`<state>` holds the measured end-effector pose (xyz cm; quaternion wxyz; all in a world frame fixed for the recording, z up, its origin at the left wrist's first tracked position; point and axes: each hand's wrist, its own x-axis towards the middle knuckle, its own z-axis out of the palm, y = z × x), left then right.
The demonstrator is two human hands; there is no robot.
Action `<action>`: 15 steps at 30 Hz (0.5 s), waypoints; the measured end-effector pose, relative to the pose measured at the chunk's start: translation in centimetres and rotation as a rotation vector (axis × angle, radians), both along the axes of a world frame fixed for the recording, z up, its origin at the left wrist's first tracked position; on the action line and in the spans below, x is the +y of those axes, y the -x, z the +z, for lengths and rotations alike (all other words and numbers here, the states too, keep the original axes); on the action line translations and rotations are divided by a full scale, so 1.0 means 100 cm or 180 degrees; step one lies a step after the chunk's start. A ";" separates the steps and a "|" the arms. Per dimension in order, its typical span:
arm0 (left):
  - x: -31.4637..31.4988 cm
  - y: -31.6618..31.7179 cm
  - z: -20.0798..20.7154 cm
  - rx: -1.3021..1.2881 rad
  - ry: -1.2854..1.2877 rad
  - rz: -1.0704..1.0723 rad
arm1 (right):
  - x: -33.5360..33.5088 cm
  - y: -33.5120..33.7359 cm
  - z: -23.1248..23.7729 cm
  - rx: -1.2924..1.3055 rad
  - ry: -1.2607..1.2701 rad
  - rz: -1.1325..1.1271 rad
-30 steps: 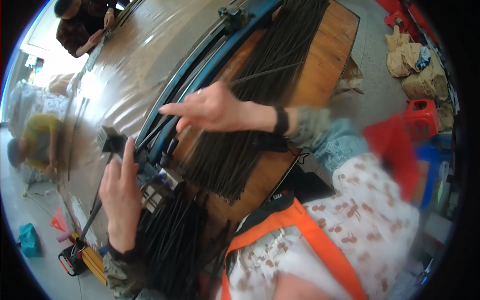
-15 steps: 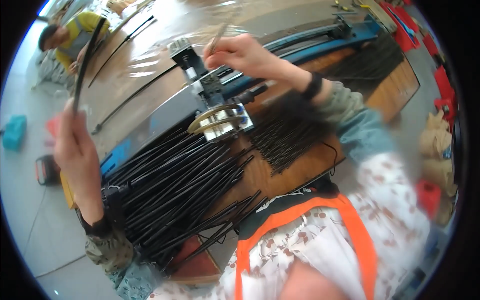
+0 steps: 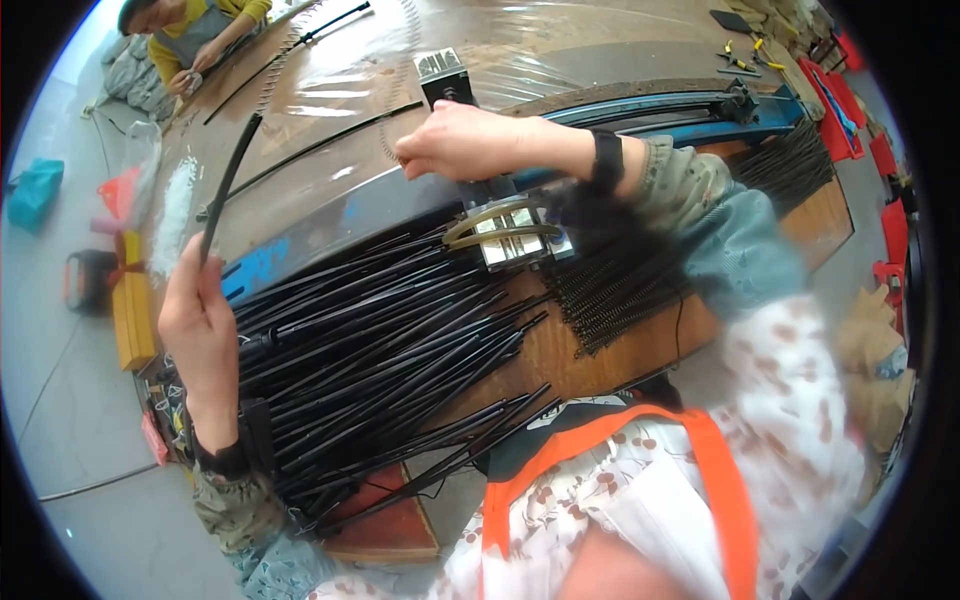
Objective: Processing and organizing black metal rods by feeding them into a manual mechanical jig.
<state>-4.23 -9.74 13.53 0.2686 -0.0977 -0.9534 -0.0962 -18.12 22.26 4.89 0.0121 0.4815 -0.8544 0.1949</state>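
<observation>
My left hand (image 3: pixel 203 330) is closed round the lower part of a black tube (image 3: pixel 232 175), which tilts up and to the right over the table's left side. A thin coil spring (image 3: pixel 269 88) runs upward from the tube's top end. Part of a coil spring also hangs beside the fingertips of my right hand (image 3: pixel 455 142), which are pinched together on it; the spring's upper stretch leaves the picture, so I cannot see whether both parts join. Just below my right hand is a metal fixture (image 3: pixel 510 243) with a yellowish hose looped across it.
Many black rods (image 3: pixel 400 340) lie in a heap before me, with a pile of springs (image 3: pixel 630 290) to their right. A blue rail (image 3: pixel 660 118) stretches along the bench. Another person (image 3: pixel 205 40) works at far left. Pliers (image 3: pixel 738 62) and red bins (image 3: pixel 835 110) are at far right.
My view has shifted, so the bench appears further right. The black tube now leans right, with a spring at its top end. My right hand has turned, fingertips pointing left and downward.
</observation>
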 end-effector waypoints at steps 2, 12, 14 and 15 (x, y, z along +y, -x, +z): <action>0.006 0.005 0.002 -0.0028 -0.0055 -0.0168 | 0.007 -0.006 -0.010 0.0111 0.0452 -0.0343; 0.028 0.046 -0.046 -0.0439 0.0431 -0.0771 | 0.295 -0.029 0.001 0.1603 -0.0222 -0.1772; 0.085 0.078 -0.066 -0.0300 0.0399 -0.1431 | 0.328 -0.036 0.004 0.2000 -0.0331 -0.1713; 0.111 0.095 -0.074 -0.0198 0.0352 -0.1632 | 0.340 -0.042 0.005 0.1905 -0.0205 -0.1821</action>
